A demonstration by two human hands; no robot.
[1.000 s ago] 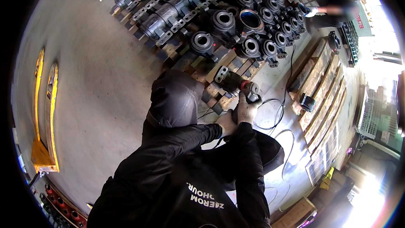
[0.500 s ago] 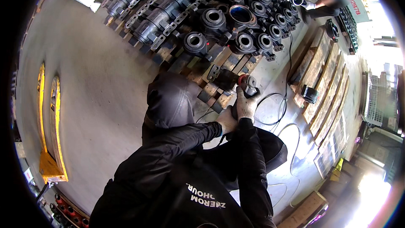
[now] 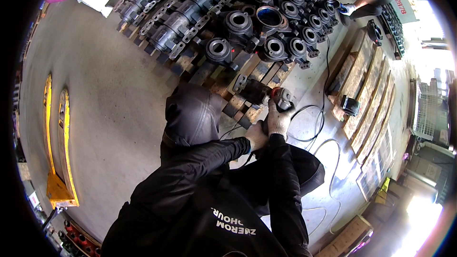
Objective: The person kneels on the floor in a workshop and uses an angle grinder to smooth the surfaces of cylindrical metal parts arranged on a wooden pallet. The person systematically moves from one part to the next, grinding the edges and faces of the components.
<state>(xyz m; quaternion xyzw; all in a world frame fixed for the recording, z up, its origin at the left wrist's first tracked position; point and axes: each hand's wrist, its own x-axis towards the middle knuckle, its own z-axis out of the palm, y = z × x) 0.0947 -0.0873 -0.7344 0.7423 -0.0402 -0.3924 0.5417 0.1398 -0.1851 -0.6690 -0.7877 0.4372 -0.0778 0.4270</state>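
Observation:
Both my gloved hands are closed around an angle grinder (image 3: 283,96) with a grey head and a reddish disc area. My right hand (image 3: 278,120) grips it just behind the head. Lower and to the left, my left hand (image 3: 257,136) wraps around the rear of its dark body. The grinder head is against or right beside a black metal casting (image 3: 255,91), which lies on the near end of a wooden pallet (image 3: 236,103). Whether the disc touches the casting I cannot tell. My hands hide most of the grinder's body.
Beyond the casting stand several black ringed housings (image 3: 238,22) and rows of long castings (image 3: 183,12). A black cable (image 3: 322,114) loops on the floor to the right, near another pallet (image 3: 366,95). Yellow pallet-jack forks (image 3: 65,133) lie left. A co-worker's gloved hand (image 3: 348,9) reaches in at upper right.
The grinder head has tilted slightly, while my hands keep nearly the same place and grip. At upper right, the co-worker's hand and the ring-shaped part by it have shifted down and changed angle.

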